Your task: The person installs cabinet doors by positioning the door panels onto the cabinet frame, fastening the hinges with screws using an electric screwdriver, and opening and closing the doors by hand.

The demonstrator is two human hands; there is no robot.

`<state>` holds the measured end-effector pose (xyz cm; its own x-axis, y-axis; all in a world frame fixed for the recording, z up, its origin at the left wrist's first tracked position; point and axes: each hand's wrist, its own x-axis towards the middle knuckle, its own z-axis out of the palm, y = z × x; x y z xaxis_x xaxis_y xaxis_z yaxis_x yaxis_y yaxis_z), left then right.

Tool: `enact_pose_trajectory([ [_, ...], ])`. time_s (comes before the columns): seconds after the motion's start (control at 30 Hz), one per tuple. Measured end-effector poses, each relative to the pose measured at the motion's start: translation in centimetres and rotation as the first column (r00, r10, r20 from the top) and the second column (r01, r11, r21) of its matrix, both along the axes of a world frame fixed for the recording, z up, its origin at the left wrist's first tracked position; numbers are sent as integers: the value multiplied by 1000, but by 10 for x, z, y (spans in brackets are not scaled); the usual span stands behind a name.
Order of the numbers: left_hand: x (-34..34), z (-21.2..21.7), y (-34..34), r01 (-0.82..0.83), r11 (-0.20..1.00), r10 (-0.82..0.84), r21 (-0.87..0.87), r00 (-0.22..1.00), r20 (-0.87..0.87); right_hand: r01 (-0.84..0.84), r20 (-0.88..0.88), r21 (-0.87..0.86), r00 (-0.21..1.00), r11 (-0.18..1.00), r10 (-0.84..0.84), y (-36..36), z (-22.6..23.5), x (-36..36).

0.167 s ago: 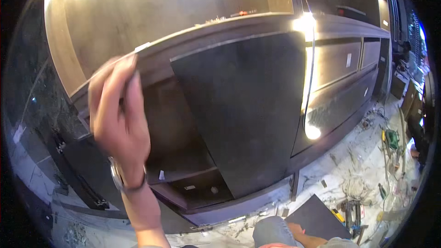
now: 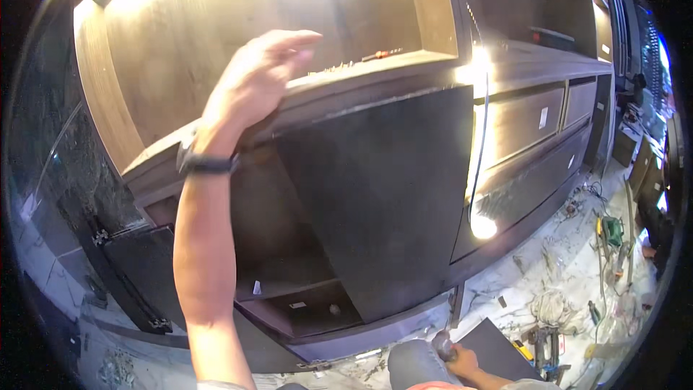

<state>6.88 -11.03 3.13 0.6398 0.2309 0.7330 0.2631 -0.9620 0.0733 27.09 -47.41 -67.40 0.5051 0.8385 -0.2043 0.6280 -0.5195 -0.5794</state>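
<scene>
Head view: we look across a brown wall cabinet [image 2: 267, 0], its lit upper recess above a long ledge [image 2: 375, 79].
Left hand [image 2: 253, 76]: raised in front of the recess by the ledge, a dark band [image 2: 206, 165] round its wrist.
Left fingers: blurred, loosely bent and reaching right; we see nothing pinched in them and cannot tell whether they touch the ledge.
Slim red tool [image 2: 380, 55]: on the ledge, right of the left hand and apart from it; its long axis runs left to right along the ledge, the right end slightly farther from us. We cannot tell which end is its tip.
Small pieces [image 2: 333, 68]: scattered in a row between that hand and the tool.
Right hand [image 2: 465, 362]: low and near, fingers wrapped round a grey tool [image 2: 442, 345] beside our grey-clad knee [image 2: 413, 365].
Grey tool's axis: its rounded end points far and a little left; we cannot make out its kind.
Cabinet front: a large black panel [image 2: 382, 195] stands right of an open compartment [image 2: 278, 224]; farther right, a glowing lamp [image 2: 483, 227] hangs before brown drawer fronts [image 2: 523, 115].
Floor: white veined marble [image 2: 505, 278], littered, with a flat dark board [image 2: 494, 347] near and a green tool [image 2: 612, 230] far right.
</scene>
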Motion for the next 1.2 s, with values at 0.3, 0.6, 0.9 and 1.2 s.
enact_pose_trajectory([
  [0.3, 76, -6, 37, -136, 986, 109, -95, 963, -248, 324, -257, 453, 940, 831, -226, -4, 103, 16],
  [0.6, 75, -9, 38, -188, 978, 180, -88, 980, -88, 398, -425, 583, 892, 709, -151, 33, 154, -38],
  [0.9, 35, -18, -2, -240, 970, 220, 30, 927, 303, 147, -282, 630, 958, 762, 49, 39, 198, -110],
  [1.2, -130, -354, -120, 372, 684, -34, -628, 875, 483, -188, -174, 439, 942, 879, 288, 35, 191, -129],
])
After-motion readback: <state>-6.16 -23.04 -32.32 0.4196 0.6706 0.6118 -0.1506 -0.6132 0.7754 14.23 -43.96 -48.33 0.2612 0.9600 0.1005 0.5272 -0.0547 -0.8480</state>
